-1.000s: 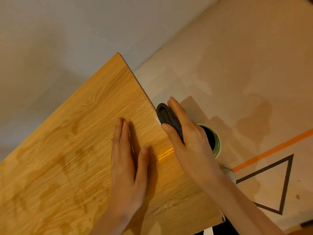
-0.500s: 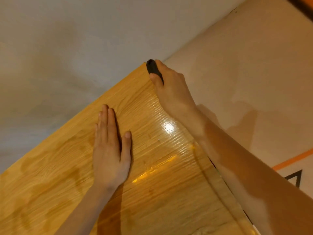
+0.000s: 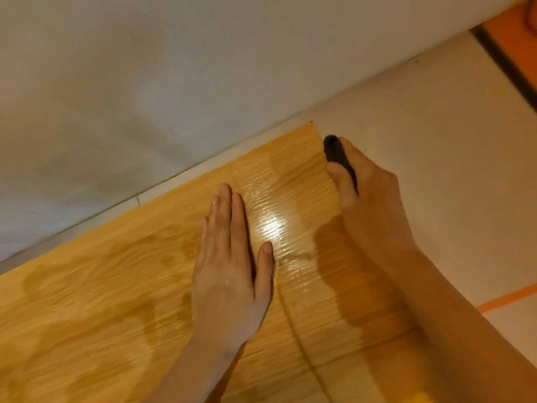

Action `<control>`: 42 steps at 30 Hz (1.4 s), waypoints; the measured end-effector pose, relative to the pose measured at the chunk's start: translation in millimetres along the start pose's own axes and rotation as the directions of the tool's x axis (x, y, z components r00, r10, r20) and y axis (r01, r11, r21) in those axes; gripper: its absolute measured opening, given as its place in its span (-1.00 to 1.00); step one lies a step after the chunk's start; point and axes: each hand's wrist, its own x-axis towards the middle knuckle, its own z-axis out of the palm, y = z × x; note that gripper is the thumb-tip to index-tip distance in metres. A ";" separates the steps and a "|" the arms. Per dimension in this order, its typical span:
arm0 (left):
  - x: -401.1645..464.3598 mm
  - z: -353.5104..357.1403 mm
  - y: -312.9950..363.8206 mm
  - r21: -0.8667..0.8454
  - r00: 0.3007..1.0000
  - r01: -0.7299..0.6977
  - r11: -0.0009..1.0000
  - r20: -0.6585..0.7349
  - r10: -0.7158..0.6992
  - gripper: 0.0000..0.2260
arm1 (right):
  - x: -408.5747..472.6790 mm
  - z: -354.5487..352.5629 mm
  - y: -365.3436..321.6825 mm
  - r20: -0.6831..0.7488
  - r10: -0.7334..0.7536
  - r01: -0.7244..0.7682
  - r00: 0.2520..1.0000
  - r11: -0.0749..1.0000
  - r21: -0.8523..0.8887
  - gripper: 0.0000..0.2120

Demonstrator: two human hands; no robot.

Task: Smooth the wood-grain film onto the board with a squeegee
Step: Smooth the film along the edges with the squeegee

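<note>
While the pale grey wall (image 3: 145, 82) fills the upper left, a board (image 3: 87, 301) covered in wood-grain film (image 3: 276, 175) runs from the lower left up toward the middle right, lying on a light floor (image 3: 436, 126). Darker, blotchy patches show on the left part of the film, and the picture is somewhat blurred there. A thin strip of floor shows between the board's far edge and the wall.

Near the middle, the left hand (image 3: 229, 274) lies flat on the film, palm down, fingers straight and close together, the thumb spread a little to the right. Just to the right of it a bright glare spot shines on the glossy surface, and a faint dark line runs down the film from beside the thumb toward the bottom edge.

Farther right, the right hand (image 3: 366, 199) grips a dark squeegee (image 3: 337, 158), thumb on the near side and fingers curled over the far side. The tool sits at the board's right edge, close to the far right corner, its tip pointing away from the person; whether its edge touches the film cannot be told. The forearm crosses the lower right part of the board and throws a shadow on the film.

At the far right an orange tape line (image 3: 505, 299) crosses the floor, and a dark strip with an orange surface sits in the upper right corner.
</note>
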 end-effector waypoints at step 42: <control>-48.0 -42.1 -158.0 -0.119 0.934 0.320 0.940 -0.125 -0.334 -0.38 | 58.4 66.4 -86.4 0.388 -0.191 0.418 0.902 0.614 -0.670 -0.62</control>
